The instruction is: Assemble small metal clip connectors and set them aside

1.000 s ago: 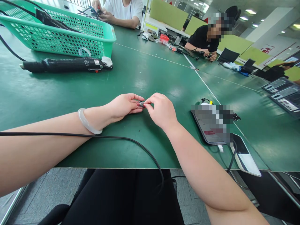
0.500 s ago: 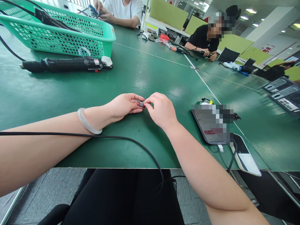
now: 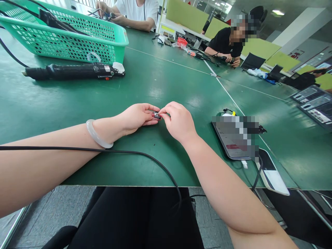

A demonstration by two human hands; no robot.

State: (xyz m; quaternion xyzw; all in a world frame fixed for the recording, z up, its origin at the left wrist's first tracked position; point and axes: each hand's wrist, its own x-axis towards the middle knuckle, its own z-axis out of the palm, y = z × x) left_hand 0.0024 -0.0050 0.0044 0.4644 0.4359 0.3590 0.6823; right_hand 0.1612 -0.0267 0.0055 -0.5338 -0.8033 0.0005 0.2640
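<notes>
Between the fingertips of my left hand point(image 3: 137, 117) is a small dark part with metallic bits point(image 3: 156, 115), too small to name. The fingers of that hand are closed on it, palm turned towards the right. My right hand point(image 3: 178, 121) pinches at the part's right end with thumb and forefinger; whether a separate piece sits in that pinch is hidden. Both hands are just above the green table point(image 3: 160, 166). A pale bangle point(image 3: 97, 135) circles my left wrist, and a black cable point(image 3: 140, 154) crosses in front of the forearm.
A black electric screwdriver point(image 3: 75, 71) lies before a green mesh basket point(image 3: 77, 41) holding black tools and cables. At right are a phone point(image 3: 230, 141) and a white-and-black device point(image 3: 275, 176). Two people point(image 3: 136, 14) work across the table; dark trays point(image 3: 315, 103) lie at far right.
My hands stay in almost the same place. The small part shows slightly more between the fingertips as my right fingers shift a little. The far person's hand has moved left.
</notes>
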